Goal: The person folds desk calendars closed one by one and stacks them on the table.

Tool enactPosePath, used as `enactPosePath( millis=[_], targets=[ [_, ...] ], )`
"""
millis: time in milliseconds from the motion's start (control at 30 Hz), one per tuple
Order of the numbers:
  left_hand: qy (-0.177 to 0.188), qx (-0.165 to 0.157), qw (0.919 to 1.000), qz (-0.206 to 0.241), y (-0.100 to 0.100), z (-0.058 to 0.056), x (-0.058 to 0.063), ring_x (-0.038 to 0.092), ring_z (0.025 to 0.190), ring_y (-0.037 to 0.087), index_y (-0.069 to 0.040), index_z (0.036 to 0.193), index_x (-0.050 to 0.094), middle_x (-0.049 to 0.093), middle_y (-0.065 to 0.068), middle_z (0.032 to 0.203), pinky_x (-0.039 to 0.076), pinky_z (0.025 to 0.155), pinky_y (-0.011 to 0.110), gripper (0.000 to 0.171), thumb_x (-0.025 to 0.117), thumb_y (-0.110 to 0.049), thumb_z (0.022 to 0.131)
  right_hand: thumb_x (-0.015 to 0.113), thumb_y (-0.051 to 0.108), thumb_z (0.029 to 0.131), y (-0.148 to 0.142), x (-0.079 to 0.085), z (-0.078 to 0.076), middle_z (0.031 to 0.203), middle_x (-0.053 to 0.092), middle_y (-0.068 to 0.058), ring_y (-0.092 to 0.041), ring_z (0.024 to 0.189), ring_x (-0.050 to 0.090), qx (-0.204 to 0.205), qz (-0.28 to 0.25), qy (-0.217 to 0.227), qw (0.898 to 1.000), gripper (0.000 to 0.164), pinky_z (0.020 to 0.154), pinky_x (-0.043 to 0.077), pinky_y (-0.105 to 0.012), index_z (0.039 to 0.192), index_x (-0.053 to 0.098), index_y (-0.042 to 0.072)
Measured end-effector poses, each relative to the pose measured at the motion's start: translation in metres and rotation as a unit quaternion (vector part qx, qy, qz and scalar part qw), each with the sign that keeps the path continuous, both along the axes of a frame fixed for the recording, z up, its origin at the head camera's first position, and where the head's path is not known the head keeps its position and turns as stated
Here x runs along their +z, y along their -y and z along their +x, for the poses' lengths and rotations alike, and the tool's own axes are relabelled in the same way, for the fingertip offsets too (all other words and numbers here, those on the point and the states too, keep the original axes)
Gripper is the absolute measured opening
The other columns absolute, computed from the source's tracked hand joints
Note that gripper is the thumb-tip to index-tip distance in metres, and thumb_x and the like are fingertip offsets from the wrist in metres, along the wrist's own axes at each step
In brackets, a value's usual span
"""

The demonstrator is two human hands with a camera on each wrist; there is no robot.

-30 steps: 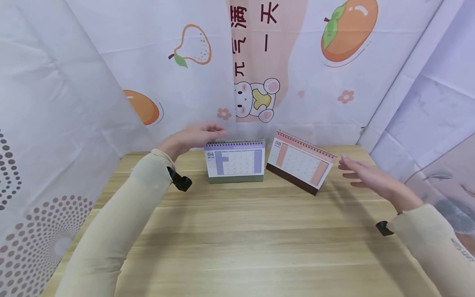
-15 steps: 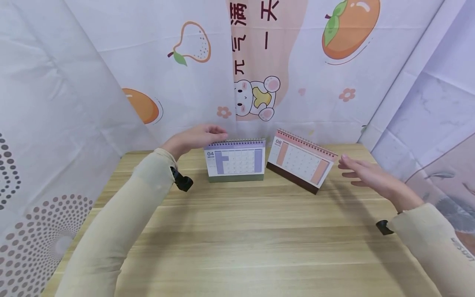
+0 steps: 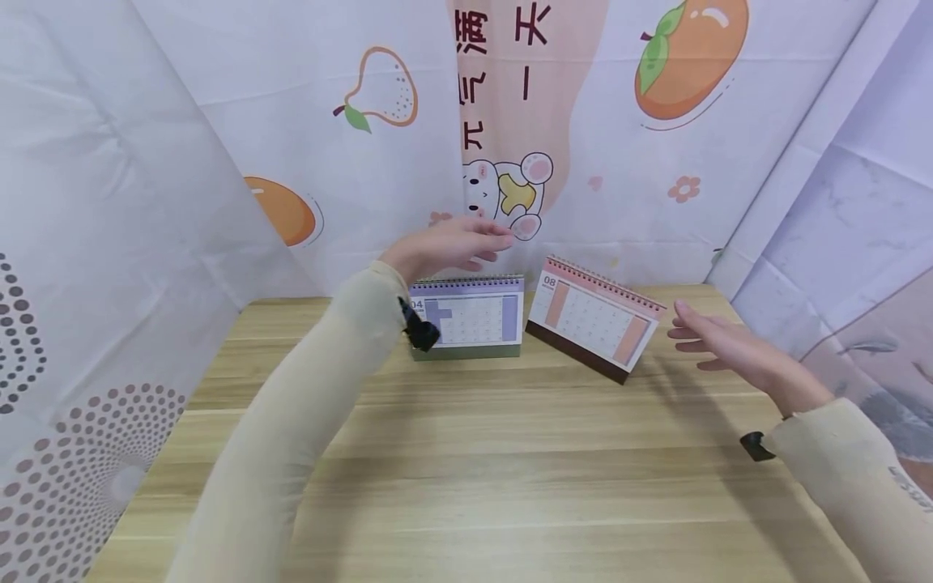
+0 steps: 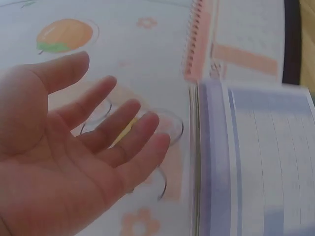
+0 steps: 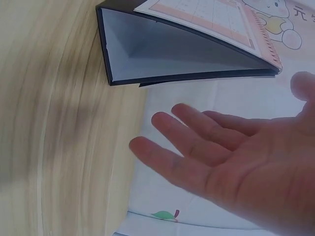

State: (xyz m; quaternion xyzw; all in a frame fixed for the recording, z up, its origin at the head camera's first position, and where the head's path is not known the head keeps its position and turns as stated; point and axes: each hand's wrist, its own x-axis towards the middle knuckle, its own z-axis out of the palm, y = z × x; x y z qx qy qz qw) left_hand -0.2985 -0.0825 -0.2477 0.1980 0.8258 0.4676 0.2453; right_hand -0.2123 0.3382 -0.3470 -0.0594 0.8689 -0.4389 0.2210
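Observation:
Two spiral-bound desk calendars stand at the back of the table. The purple calendar (image 3: 474,320) shows 04 and faces front on a green base. To its right, the pink calendar (image 3: 590,316), marked 08, is angled on a dark brown base. My left hand (image 3: 459,243) hovers above the purple calendar's spiral, fingers spread and holding nothing; its forearm hides that calendar's left edge. In the left wrist view a gap shows between the fingers and the purple pages. Just right of the pink calendar, my right hand (image 3: 729,344) hangs with extended fingers, apart from its open triangular side.
Behind the calendars hangs a white curtain (image 3: 627,219) printed with fruit and a rabbit. More fabric hangs at the left and right sides. Bare wood of the table (image 3: 510,461) lies in front of the calendars.
My left hand has left the purple calendar's upper left corner and moved right and up over its spiral. The right hand and both calendars have stayed in place.

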Motion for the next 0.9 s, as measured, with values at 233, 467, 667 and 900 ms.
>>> enactPosePath(
  millis=[233,467,667,900],
  targets=[
    [0.060,0.009,0.9980,0.018,-0.044,-0.014,-0.008,0.047,0.137,0.023,-0.011,0.154,0.040,0.038,0.001,0.159,0.042,0.110,0.035,0.061,0.060,-0.039,0.103,0.014,0.065,0.105,0.007,0.003,-0.002,0.159,0.019,-0.035,-0.055,0.141,0.028,0.005,0.005,0.013,1.000,0.092,0.104,0.039,-0.067,0.156,0.015,-0.011],
    [0.033,0.033,0.9980,-0.041,-0.072,-0.021,-0.025,0.022,0.152,0.026,-0.012,0.164,0.012,0.003,-0.001,0.171,0.025,0.120,0.039,0.084,0.056,-0.047,0.102,0.011,0.066,0.104,0.009,-0.005,-0.002,0.157,0.020,-0.038,-0.058,0.141,0.026,0.013,0.009,0.031,0.999,0.095,0.104,0.037,-0.068,0.154,0.017,-0.014],
    [-0.049,0.046,0.9913,-0.113,-0.085,-0.027,-0.036,0.023,0.151,0.024,-0.006,0.154,0.039,0.010,0.003,0.169,0.025,0.120,0.041,0.068,0.053,-0.048,0.103,0.010,0.066,0.103,0.010,-0.011,-0.001,0.159,0.019,-0.036,-0.058,0.141,0.025,0.014,0.007,0.036,0.999,0.094,0.103,0.037,-0.070,0.156,0.015,-0.011],
    [-0.130,0.010,0.9737,-0.187,-0.098,-0.028,-0.043,0.051,0.128,0.025,-0.005,0.141,0.057,0.052,0.012,0.145,0.042,0.107,0.039,0.054,0.039,-0.044,0.109,0.009,0.065,0.104,0.011,-0.008,-0.004,0.159,0.018,-0.035,-0.058,0.141,0.025,0.018,0.002,0.031,0.999,0.093,0.103,0.036,-0.070,0.156,0.015,-0.012]
  ],
)
